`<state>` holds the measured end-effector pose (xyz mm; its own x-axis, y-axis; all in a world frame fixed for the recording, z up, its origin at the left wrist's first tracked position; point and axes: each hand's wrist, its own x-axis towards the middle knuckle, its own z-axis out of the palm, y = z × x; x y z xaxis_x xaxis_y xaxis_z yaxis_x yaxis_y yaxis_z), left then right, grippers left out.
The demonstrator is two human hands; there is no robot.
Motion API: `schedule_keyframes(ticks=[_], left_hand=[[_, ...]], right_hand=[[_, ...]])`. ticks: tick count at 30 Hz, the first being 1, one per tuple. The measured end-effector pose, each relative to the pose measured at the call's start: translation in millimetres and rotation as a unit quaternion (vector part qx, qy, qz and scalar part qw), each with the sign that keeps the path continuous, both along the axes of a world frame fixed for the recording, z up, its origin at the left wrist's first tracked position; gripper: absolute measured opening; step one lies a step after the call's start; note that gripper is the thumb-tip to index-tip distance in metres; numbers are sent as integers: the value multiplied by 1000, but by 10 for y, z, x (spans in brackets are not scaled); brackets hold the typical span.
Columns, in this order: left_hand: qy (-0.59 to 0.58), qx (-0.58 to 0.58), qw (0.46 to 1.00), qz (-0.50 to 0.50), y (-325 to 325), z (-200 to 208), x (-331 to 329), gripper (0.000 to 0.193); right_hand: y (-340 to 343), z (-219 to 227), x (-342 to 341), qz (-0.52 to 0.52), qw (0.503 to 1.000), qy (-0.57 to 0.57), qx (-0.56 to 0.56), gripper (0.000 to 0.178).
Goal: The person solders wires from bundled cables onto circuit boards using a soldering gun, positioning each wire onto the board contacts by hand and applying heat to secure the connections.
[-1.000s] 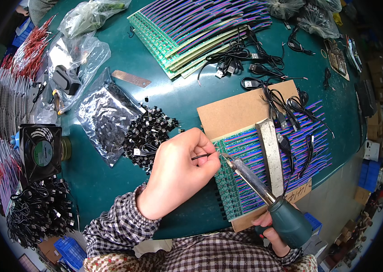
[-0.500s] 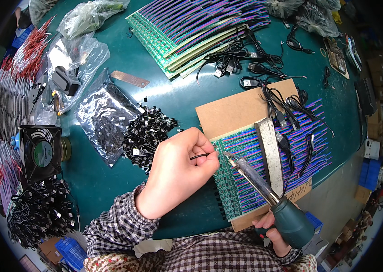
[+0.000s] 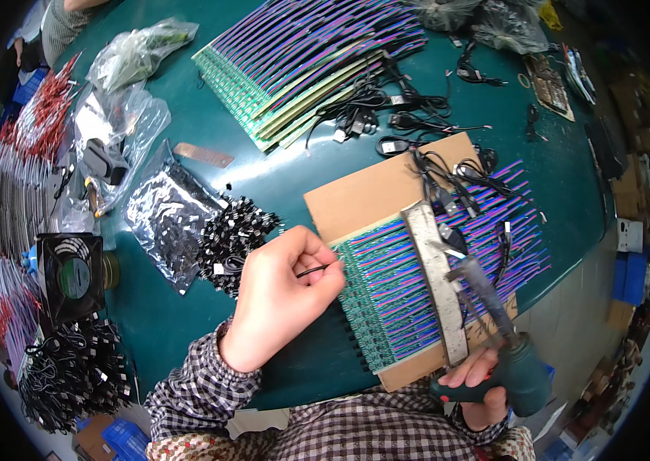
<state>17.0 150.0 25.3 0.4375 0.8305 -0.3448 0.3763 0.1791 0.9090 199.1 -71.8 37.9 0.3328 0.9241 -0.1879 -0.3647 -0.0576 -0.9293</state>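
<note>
My left hand (image 3: 275,300) is closed in a pinch on a thin black cable (image 3: 311,271), at the left edge of a green circuit board panel (image 3: 363,330). Rows of blue, pink and black wires run rightward from that panel. In my right hand (image 3: 472,373) is a soldering gun (image 3: 526,376) with a dark green body. Its tip is blurred and hovers above a worn metal bar (image 3: 442,307) that lies across the wires. Beneath the panel is a brown cardboard sheet (image 3: 375,196). Several black USB cables (image 3: 436,184) rest on the cardboard and wires.
A pile of small black connectors (image 3: 236,234) lies beside a clear bag (image 3: 163,223). Stacked wired boards (image 3: 240,96) stand at the back. To the left are a black fan (image 3: 71,276), a heap of black cables (image 3: 71,373) and bundled wires (image 3: 21,188). A person's arm shows far left.
My right hand has drawn the soldering gun away from the panel's left edge, to the right over the metal bar. My left hand still pinches the cable. The whole view has shifted slightly.
</note>
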Motion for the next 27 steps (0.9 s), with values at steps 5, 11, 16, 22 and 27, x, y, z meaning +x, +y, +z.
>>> schedule_keyframes(ticks=[5,11,16,22,27], left_hand=[[153,356,919,-78,-164,270,109,18],[7,471,802,-368,-33,336,871,30],[31,519,727,-450,208,210,1234,16],[-13,454,868,-200,-236,581,801,16],[141,295,941,-86,-642,320,200,19]], right_hand=[[49,48,110,-154,983,35,91,52],[8,3,261,-188,973,53,119,51],[-124,-11,292,-218,964,45,145,53],[-146,-64,393,-229,957,52,170,48],[-52,-55,378,-167,971,85,150,53]])
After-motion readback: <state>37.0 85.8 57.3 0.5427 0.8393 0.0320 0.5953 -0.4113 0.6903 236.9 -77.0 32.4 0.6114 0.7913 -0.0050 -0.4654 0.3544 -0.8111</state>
